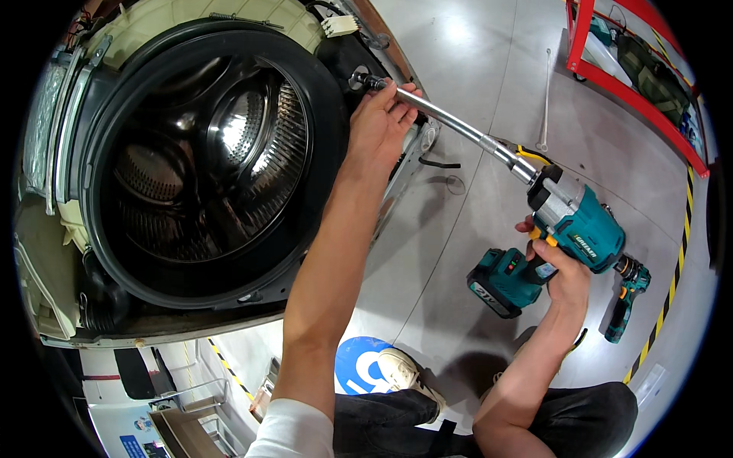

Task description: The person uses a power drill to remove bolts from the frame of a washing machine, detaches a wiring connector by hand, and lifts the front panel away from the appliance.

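Note:
My right hand (pixel 561 267) grips the handle of a teal and black cordless impact wrench (pixel 584 225), its battery pack pointing left. A long chrome extension bar (pixel 458 128) runs from the tool up and left to a dark joint and socket (pixel 368 80). Near that far end, my left hand (pixel 379 122) has its fingers closed around the bar. The socket's tip meets a dark part beside the drum of an opened washing machine (pixel 206 164). Whether it sits on a bolt is too small to tell. A black rubber gasket (pixel 99 221) rings the steel drum.
A second, smaller cordless drill (pixel 628 298) lies on the floor at right. Beyond is a long thin metal rod (pixel 547 99) near a red-framed cart (pixel 641 95) holding tools. Yellow-black tape (pixel 672 282) marks the floor. A blue floor sign (pixel 359 365) lies by my shoe.

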Demonstrator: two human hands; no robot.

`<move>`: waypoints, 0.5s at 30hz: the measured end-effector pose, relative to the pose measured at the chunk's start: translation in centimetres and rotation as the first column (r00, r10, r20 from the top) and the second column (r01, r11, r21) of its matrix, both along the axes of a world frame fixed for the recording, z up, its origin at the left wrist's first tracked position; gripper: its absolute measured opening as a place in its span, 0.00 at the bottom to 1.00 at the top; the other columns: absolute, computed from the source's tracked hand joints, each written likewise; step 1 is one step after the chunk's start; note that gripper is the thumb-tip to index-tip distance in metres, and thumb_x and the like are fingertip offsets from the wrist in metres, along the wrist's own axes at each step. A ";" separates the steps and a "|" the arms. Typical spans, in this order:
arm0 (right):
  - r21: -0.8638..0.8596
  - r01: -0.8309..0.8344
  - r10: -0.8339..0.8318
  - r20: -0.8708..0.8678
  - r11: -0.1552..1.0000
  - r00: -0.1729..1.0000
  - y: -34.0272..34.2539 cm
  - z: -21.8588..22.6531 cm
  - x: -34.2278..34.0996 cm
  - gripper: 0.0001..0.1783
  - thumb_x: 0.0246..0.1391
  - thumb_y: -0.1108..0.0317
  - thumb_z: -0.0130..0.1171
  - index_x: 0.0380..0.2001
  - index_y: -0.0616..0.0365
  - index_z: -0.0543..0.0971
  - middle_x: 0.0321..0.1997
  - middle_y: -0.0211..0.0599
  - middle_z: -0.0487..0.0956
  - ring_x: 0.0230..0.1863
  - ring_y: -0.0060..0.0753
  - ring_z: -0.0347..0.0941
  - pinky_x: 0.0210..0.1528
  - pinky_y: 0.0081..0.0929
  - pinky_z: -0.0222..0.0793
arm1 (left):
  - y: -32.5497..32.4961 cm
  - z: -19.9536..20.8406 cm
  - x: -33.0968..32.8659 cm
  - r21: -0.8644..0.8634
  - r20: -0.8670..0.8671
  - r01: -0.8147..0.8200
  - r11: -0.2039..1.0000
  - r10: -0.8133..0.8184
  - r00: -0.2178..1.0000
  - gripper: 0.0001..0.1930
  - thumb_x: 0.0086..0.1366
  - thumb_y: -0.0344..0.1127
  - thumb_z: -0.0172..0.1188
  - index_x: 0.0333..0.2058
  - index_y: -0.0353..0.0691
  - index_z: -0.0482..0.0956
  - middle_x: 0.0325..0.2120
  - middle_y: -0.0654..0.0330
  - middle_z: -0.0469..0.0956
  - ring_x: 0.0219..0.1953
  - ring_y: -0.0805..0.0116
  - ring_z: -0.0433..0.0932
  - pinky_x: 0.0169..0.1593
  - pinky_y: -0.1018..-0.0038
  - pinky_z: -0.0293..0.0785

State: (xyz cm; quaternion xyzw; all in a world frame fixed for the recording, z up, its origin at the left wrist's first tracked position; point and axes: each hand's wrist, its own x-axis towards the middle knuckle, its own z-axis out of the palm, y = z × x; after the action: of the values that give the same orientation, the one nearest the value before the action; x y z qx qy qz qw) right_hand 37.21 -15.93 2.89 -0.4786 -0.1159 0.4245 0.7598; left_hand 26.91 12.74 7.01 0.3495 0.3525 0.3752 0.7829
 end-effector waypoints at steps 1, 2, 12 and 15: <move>0.006 0.000 0.000 0.021 1.000 1.000 0.0 0.5 0.2 0.26 0.36 0.77 0.62 0.45 0.65 0.74 0.36 0.45 0.78 0.39 0.42 0.76 0.31 0.24 0.68 | 0.0 0.0 0.0 -0.005 0.015 -0.008 1.000 0.008 1.000 0.04 0.65 0.32 0.51 0.36 0.41 0.68 0.36 0.55 0.76 0.43 0.62 0.74 0.46 0.69 0.67; -0.021 -0.021 0.023 0.069 1.000 0.997 0.1 1.1 0.4 0.28 0.36 0.76 0.63 0.47 0.64 0.73 0.36 0.45 0.78 0.35 0.37 0.75 0.31 0.24 0.68 | 0.1 0.0 -0.1 -0.010 0.029 -0.016 1.000 0.016 0.999 0.05 0.64 0.32 0.52 0.37 0.39 0.69 0.36 0.56 0.76 0.43 0.62 0.74 0.46 0.69 0.67; -0.045 0.031 -0.024 0.139 0.999 0.990 0.1 1.0 0.5 0.27 0.36 0.76 0.63 0.46 0.62 0.74 0.33 0.43 0.79 0.27 0.28 0.72 0.31 0.23 0.68 | 0.5 -0.6 0.0 0.001 0.040 -0.051 0.999 0.051 0.998 0.07 0.63 0.33 0.53 0.37 0.36 0.71 0.37 0.54 0.77 0.42 0.62 0.75 0.45 0.68 0.71; -0.048 -0.001 0.004 0.065 0.999 0.998 0.3 0.9 0.6 0.26 0.36 0.76 0.63 0.45 0.62 0.74 0.33 0.43 0.78 0.27 0.29 0.72 0.31 0.23 0.68 | 0.5 -0.8 -0.2 0.040 0.028 -0.046 0.998 0.045 0.999 0.07 0.63 0.33 0.53 0.37 0.36 0.71 0.38 0.54 0.77 0.43 0.62 0.75 0.46 0.69 0.71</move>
State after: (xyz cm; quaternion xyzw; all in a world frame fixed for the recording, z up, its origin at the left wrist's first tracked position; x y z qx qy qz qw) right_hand 37.82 -15.58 3.83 -0.5103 -0.1310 0.4123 0.7433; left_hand 26.67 13.28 6.22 0.3522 0.3419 0.4049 0.7714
